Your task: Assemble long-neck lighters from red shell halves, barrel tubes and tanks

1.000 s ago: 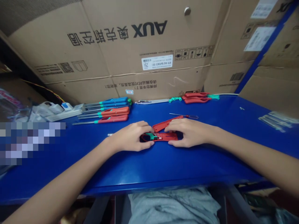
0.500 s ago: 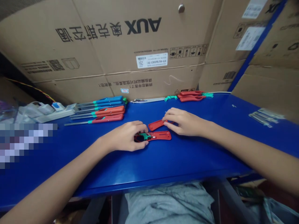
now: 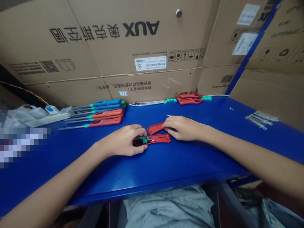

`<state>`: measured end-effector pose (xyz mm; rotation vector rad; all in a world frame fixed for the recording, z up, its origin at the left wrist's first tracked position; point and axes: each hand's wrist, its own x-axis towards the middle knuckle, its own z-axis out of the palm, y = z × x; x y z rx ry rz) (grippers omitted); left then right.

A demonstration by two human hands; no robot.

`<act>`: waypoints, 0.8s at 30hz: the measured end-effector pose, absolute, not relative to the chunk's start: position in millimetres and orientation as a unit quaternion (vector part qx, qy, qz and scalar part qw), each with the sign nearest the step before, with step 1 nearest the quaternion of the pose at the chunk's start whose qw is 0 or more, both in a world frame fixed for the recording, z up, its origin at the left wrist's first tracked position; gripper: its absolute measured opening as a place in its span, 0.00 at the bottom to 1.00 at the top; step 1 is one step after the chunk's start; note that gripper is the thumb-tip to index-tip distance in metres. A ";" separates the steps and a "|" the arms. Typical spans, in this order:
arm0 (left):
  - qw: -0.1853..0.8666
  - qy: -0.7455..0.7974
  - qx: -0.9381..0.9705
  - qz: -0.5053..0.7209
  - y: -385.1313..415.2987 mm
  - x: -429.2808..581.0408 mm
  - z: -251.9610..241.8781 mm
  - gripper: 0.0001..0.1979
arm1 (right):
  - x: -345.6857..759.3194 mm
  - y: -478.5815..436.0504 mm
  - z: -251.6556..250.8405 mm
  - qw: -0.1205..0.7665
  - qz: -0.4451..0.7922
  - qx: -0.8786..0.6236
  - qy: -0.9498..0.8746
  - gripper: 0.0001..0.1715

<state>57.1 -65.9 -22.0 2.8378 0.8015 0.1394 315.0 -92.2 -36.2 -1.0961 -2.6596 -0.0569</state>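
An open red lighter casing (image 3: 162, 138) with a green part and thin wires inside lies on the blue table. My left hand (image 3: 127, 140) grips its left end between thumb and fingers. Just behind it is a second red shell (image 3: 155, 128), angled up to the right. The closed fingers of my right hand (image 3: 179, 127) are on that shell's right end and cover it. A thin metal rod (image 3: 167, 115) shows behind my right hand.
Finished-looking blue lighters (image 3: 108, 102) and red lighters (image 3: 106, 121) lie at the back left beside a power strip (image 3: 49, 117). Metal rods (image 3: 152, 103), green pieces (image 3: 170, 101) and red handles (image 3: 190, 100) line the cardboard (image 3: 95, 63). Metal strips (image 3: 260, 119) lie right.
The view has shifted slightly, moving the scene left. My right hand's fingers have drawn closer together over the end of the second red shell. My left hand keeps its grip on the casing.
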 end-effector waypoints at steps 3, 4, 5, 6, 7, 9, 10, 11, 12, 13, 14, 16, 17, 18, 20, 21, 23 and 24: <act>0.100 0.268 0.957 0.050 -66.3 58.0 -21.4 0.13 | 315.7 -92.5 -37.5 0.135 -0.010 -0.375 -0.917 0.13; 0.102 0.266 0.957 0.050 -66.3 58.0 -21.4 0.13 | 316.0 -92.8 -37.9 0.136 -0.008 -0.374 -0.917 0.13; 0.104 0.266 0.957 0.051 -66.3 57.9 -21.5 0.14 | 316.3 -93.2 -38.3 0.137 -0.005 -0.371 -0.918 0.13; 0.106 0.266 0.957 0.052 -66.2 57.7 -21.7 0.14 | 316.5 -93.7 -38.7 0.139 -0.001 -0.368 -0.919 0.14; 0.108 0.265 0.957 0.053 -66.2 57.5 -21.8 0.14 | 316.6 -94.1 -39.0 0.142 0.004 -0.365 -0.920 0.15; 0.112 0.263 0.957 0.054 -66.2 56.8 -22.2 0.14 | 316.4 -94.7 -39.3 0.148 0.015 -0.356 -0.923 0.17; 0.113 0.262 0.957 0.055 -66.2 56.5 -22.3 0.14 | 316.3 -94.7 -39.2 0.151 0.018 -0.350 -0.924 0.18; 0.114 0.261 0.957 0.055 -66.2 56.3 -22.3 0.14 | 316.5 -94.5 -38.6 0.154 0.018 -0.345 -0.926 0.18; 0.113 0.260 0.957 0.055 -66.3 56.1 -22.3 0.14 | 317.1 -93.7 -37.7 0.157 0.014 -0.343 -0.926 0.18; 0.112 0.261 0.957 0.056 -66.4 56.0 -22.2 0.15 | 318.4 -92.5 -36.3 0.161 0.005 -0.343 -0.925 0.18; 0.110 0.261 0.957 0.057 -66.6 56.1 -22.0 0.15 | 320.7 -90.8 -34.5 0.168 -0.009 -0.349 -0.922 0.18; 0.107 0.257 0.959 0.057 -66.9 56.2 -21.6 0.15 | 328.6 -85.7 -29.9 0.186 -0.046 -0.376 -0.907 0.17; 0.106 0.252 0.960 0.056 -67.1 56.2 -21.5 0.15 | 334.2 -82.5 -27.3 0.197 -0.064 -0.396 -0.895 0.16; 0.105 0.246 0.962 0.054 -67.1 56.2 -21.4 0.15 | 340.7 -79.2 -24.7 0.202 -0.076 -0.418 -0.882 0.16; 0.105 0.238 0.964 0.049 -67.2 56.0 -21.4 0.15 | 355.5 -72.3 -19.4 0.202 -0.083 -0.463 -0.859 0.15; 0.106 0.236 0.965 0.047 -67.1 55.9 -21.6 0.15 | 363.3 -69.0 -16.9 0.192 -0.076 -0.482 -0.851 0.15; 0.108 0.237 0.964 0.045 -66.9 55.7 -22.2 0.15 | 379.2 -62.7 -11.7 0.167 -0.059 -0.526 -0.832 0.15; 0.109 0.238 0.964 0.046 -66.8 55.6 -22.5 0.15 | 387.3 -59.8 -9.0 0.147 -0.050 -0.554 -0.818 0.16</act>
